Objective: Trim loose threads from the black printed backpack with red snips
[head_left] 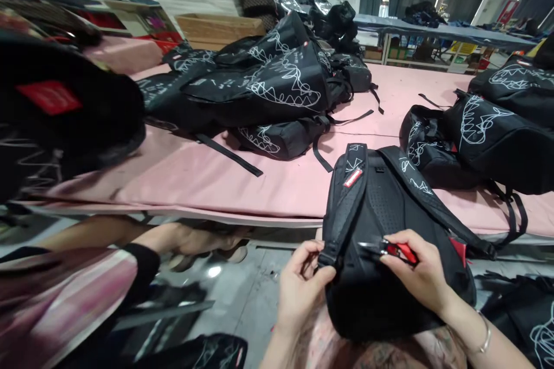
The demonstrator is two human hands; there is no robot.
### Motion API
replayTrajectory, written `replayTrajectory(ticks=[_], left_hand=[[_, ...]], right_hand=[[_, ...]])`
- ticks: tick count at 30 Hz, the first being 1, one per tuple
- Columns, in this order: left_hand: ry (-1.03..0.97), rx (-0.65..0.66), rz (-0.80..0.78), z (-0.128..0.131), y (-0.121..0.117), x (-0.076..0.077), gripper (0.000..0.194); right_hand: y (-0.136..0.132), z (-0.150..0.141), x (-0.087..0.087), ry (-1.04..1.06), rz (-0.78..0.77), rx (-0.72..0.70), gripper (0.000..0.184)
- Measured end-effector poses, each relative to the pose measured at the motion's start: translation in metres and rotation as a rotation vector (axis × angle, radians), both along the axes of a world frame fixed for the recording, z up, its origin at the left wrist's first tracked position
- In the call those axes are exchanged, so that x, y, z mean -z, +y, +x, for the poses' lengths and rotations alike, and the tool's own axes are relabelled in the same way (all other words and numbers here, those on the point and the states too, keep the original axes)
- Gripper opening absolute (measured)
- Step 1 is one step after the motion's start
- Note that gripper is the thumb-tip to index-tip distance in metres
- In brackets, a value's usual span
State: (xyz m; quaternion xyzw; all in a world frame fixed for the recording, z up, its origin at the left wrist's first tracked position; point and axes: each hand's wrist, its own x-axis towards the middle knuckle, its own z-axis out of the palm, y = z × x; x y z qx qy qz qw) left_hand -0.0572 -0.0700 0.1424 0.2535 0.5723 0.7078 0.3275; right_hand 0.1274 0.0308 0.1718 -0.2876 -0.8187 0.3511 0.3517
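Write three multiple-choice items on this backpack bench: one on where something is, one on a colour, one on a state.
1. Where does the backpack being handled rest?
A. flat in the middle of the pink table
B. against the table's near edge, over the person's lap
C. on a shelf

2. What colour are the handles of the snips?
A. red
B. blue
C. yellow

3. How does the left hand meet the shoulder strap?
A. apart from it
B. lying flat on it
C. pinching its lower end

Answers: 1 B, its top leans on the edge of the pink table and its bottom hangs toward the lap. 2 A, red shows in the right hand. 3 C, thumb and fingers close on the strap's end.
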Motion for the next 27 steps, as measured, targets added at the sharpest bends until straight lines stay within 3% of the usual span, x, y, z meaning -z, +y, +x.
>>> replayTrajectory(ticks=[3,6,16,27], left_hand=[[0.02,-0.069,-0.03,0.015,-0.004,0.003,0.03],[0.071,-0.094,-0.047,0.021,-0.006,0.006,0.031],[0.249,-0.097,-0.058,0.029,-0.003,0.006,0.029],[0.282,-0.09,-0.065,0.035,-0.001,0.004,0.027]], right_hand=[[-0.004,-0.007,0.007,0.017,0.08,-0.099,0.013],[-0.007,-0.005,0.011,0.003,0.118,-0.106,0.013],[-0.004,0.001,0.005,-0.095,0.172,-0.166,0.017],[0.001,0.004,0.003,-0.115,0.193,-0.19,0.015]])
